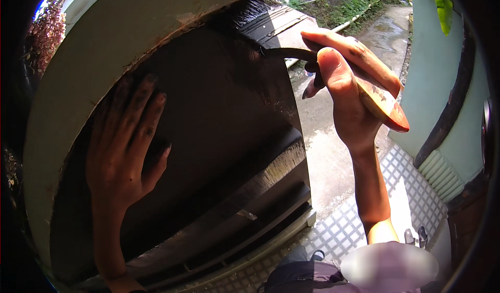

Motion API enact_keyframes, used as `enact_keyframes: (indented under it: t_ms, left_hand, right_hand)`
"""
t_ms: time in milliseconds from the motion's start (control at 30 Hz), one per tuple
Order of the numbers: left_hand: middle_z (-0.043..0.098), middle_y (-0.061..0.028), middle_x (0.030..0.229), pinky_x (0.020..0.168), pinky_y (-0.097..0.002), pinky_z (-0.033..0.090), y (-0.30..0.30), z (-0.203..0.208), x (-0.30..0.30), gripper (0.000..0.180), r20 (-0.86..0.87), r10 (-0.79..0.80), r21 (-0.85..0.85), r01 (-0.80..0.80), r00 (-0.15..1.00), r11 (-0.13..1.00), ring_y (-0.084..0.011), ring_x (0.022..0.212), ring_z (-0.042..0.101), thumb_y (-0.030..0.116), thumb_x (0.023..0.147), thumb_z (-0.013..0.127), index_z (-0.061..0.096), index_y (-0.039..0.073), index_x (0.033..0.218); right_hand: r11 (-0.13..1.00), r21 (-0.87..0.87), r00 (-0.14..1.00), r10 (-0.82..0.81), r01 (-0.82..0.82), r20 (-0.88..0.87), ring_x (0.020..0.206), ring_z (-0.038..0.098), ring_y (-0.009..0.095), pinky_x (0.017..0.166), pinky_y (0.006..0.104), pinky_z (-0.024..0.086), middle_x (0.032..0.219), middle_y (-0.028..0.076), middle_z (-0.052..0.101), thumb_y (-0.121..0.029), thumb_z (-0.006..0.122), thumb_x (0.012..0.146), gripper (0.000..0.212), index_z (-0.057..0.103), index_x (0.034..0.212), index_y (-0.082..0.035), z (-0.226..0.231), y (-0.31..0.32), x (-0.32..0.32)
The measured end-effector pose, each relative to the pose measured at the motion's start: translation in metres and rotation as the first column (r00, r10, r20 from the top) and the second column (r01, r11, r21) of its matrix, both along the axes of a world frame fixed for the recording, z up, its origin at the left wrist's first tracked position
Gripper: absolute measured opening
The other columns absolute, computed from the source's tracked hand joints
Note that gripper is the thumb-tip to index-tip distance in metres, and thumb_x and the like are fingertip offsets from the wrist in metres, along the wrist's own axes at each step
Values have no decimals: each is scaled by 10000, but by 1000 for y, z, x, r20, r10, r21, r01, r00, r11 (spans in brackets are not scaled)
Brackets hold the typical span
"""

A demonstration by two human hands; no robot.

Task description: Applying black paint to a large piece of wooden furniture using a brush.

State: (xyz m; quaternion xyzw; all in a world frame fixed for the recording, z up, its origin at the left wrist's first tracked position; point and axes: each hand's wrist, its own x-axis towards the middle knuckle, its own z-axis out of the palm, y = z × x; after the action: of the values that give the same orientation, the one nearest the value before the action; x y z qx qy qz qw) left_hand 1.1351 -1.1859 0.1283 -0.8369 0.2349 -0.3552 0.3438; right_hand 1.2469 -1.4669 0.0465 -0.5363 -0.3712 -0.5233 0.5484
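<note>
My left hand (122,147) lies flat against a dark-painted wooden panel (219,116), its fingers outstretched and smudged with dark stain. Higher up at the right, my right hand (346,82) grips a paintbrush (383,105) between thumb and fingers. The brush has a worn wooden handle with a red end. Its dark head reaches left to the panel's upper right edge, where the bristles blend into the shadow. Thin, streaky coverage shows a paler patch (284,165) on the panel's lower raised rail. Bristle-like dark strokes (255,9) end on lighter boards at the top.
A pale curved wall (67,84) borders the panel on the left and top. Patterned tiles (338,235) cover the floor below, with sandals (415,236) on them. Beyond lie a concrete path (383,37) and a white pipe (354,21). A light green wall (437,74) stands right.
</note>
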Motion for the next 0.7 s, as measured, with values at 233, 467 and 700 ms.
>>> enact_keyframes:
  t_ms: [233, 467, 700]
  left_hand:
    - [420, -79, 1487, 1104, -514, 345, 2, 1, -1, 674, 17, -9, 13, 9, 1000, 1000, -339, 1373, 388, 196, 764, 699, 489, 124, 1401]
    - [405, -74, 1498, 1104, -507, 353, 6, -1, 1, 686, 13, -10, 4, 10, 1000, 1000, -329, 1377, 384, 183, 751, 710, 492, 127, 1398]
    - [425, -71, 1484, 1102, -503, 364, 1, 5, -4, 630, 5, -9, 8, 9, 1000, 1000, -321, 1372, 396, 185, 771, 688, 521, 133, 1376]
  right_hand:
    - [1000, -25, 985, 11, -15, -173, 516, 581, 119, 496, 227, 462, 760, 138, 671, -114, 584, 839, 280, 694, 989, 95, -23, -4, -33]
    - [986, -90, 989, -143, 139, -47, 596, 622, 153, 623, 266, 501, 840, 104, 712, -102, 650, 840, 236, 708, 1036, 16, -29, 31, -20]
    - [986, -157, 984, -77, 51, -164, 627, 671, 168, 613, 252, 528, 860, 141, 721, -158, 606, 837, 271, 711, 991, 39, -33, 6, -58]
